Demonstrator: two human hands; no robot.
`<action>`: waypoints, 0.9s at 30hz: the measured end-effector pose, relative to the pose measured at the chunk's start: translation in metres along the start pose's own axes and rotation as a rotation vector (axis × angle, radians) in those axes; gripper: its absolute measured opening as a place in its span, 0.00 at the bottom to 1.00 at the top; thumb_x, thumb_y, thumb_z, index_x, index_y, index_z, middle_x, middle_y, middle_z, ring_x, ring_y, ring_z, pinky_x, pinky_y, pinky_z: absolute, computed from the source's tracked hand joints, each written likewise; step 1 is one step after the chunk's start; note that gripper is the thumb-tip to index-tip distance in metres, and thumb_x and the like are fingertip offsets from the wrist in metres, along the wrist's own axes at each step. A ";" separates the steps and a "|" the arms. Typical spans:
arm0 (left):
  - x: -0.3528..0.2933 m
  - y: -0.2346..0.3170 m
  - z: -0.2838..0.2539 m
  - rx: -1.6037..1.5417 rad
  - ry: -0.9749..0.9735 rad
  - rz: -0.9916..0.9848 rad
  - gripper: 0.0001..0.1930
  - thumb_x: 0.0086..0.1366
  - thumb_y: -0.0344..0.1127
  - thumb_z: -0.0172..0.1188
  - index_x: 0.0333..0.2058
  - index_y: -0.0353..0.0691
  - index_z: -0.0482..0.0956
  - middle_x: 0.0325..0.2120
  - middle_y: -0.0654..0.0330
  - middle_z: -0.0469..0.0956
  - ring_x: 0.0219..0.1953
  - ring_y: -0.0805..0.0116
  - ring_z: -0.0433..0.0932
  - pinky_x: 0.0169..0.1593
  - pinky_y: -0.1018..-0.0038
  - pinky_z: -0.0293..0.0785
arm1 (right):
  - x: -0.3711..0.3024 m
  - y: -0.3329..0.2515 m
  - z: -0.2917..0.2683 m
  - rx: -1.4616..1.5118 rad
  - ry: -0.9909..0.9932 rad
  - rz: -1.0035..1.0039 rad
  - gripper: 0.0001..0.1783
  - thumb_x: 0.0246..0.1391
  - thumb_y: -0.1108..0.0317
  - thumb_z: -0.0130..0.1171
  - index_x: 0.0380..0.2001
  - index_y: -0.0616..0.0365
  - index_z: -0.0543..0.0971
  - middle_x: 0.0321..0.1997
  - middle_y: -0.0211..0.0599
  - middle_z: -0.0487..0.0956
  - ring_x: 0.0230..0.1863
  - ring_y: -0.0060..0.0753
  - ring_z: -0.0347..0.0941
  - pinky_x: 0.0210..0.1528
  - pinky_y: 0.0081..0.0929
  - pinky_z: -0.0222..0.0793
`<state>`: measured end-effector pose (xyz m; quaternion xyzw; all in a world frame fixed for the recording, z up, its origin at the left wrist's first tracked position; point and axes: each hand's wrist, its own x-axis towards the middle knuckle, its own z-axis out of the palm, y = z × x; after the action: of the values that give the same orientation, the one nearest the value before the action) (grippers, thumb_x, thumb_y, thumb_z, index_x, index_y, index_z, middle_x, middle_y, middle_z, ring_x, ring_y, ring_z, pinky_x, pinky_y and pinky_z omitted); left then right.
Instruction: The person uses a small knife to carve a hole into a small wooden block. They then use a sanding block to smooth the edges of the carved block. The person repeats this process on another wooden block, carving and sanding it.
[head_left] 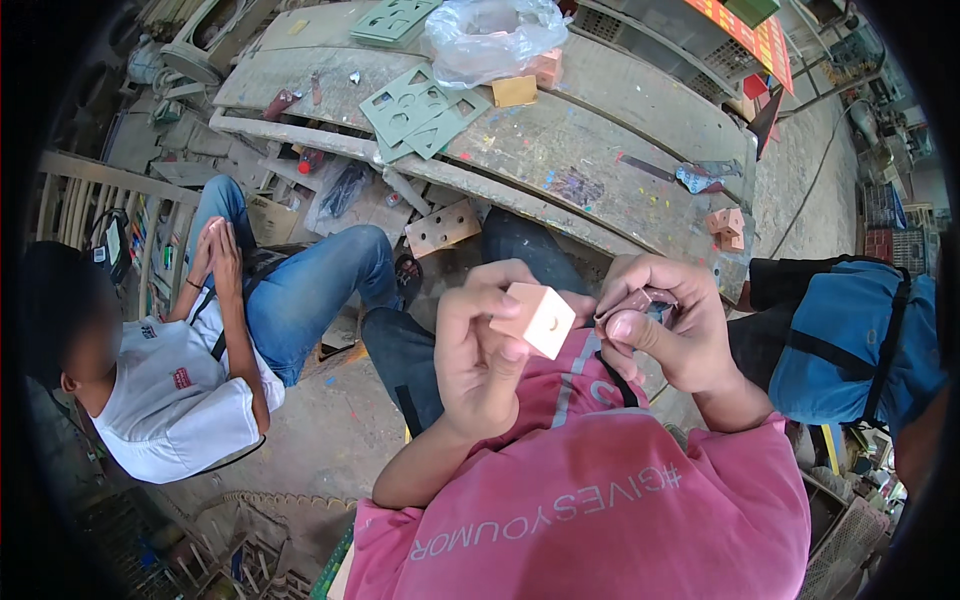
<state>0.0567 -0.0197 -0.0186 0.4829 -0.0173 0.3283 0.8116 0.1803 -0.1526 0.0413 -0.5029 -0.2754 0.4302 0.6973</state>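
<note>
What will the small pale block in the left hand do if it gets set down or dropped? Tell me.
The pale block looks like a flat-sided cube, so it would likely sit still rather than roll. The left hand pinches it with fingertips alone, suggesting it is light. It looks rigid; its corners might chip on the hard floor.

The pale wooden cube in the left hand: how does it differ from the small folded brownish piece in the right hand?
The pale wooden cube is a thick, light block; the small folded brownish piece is thin, darker and bent. The left hand grips the cube between thumb and fingers, most faces showing; the right hand pinches the piece, mostly hiding it. Both are held at chest level.
</note>
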 end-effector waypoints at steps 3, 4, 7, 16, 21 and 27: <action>0.002 0.010 0.014 -0.202 0.118 -0.147 0.17 0.69 0.37 0.52 0.48 0.37 0.56 0.47 0.48 0.61 0.46 0.55 0.77 0.45 0.67 0.80 | 0.000 -0.006 0.004 -0.114 0.014 -0.071 0.05 0.58 0.77 0.58 0.35 0.69 0.76 0.26 0.36 0.75 0.17 0.18 0.69 0.18 0.16 0.61; 0.002 0.009 0.012 -0.192 0.088 -0.123 0.17 0.69 0.36 0.53 0.48 0.37 0.56 0.47 0.48 0.62 0.47 0.53 0.77 0.48 0.65 0.79 | 0.002 -0.011 0.005 -0.200 -0.019 -0.094 0.04 0.57 0.78 0.58 0.35 0.68 0.76 0.26 0.36 0.75 0.18 0.19 0.70 0.19 0.17 0.62; -0.002 0.003 -0.003 -0.110 0.007 -0.057 0.17 0.68 0.32 0.55 0.47 0.36 0.57 0.49 0.48 0.66 0.50 0.53 0.76 0.53 0.63 0.76 | 0.010 -0.028 0.003 -0.462 -0.117 -0.165 0.06 0.53 0.80 0.59 0.35 0.67 0.77 0.27 0.37 0.75 0.21 0.21 0.72 0.21 0.21 0.64; -0.004 0.025 0.002 0.604 0.032 0.010 0.20 0.54 0.21 0.65 0.47 0.28 0.72 0.44 0.46 0.74 0.44 0.62 0.76 0.46 0.69 0.74 | 0.033 -0.049 0.000 -0.808 -0.334 -0.070 0.09 0.45 0.80 0.65 0.31 0.68 0.77 0.28 0.42 0.77 0.27 0.36 0.75 0.28 0.26 0.68; 0.004 0.018 -0.011 0.926 -0.111 0.442 0.22 0.49 0.22 0.67 0.44 0.25 0.74 0.37 0.45 0.78 0.37 0.55 0.77 0.42 0.70 0.74 | 0.027 -0.033 0.001 -0.509 -0.220 0.152 0.06 0.48 0.80 0.64 0.30 0.67 0.76 0.27 0.42 0.76 0.27 0.34 0.75 0.25 0.24 0.66; -0.002 0.039 -0.009 0.499 -0.064 -0.309 0.19 0.60 0.30 0.64 0.47 0.23 0.74 0.39 0.48 0.78 0.40 0.68 0.77 0.43 0.74 0.74 | 0.032 -0.025 -0.012 -1.174 -0.584 -0.793 0.12 0.36 0.70 0.61 0.25 0.66 0.73 0.32 0.44 0.73 0.24 0.35 0.70 0.20 0.30 0.64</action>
<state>0.0309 -0.0009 0.0063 0.6745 0.1121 0.1796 0.7073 0.2132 -0.1332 0.0589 -0.5202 -0.7917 0.0463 0.3170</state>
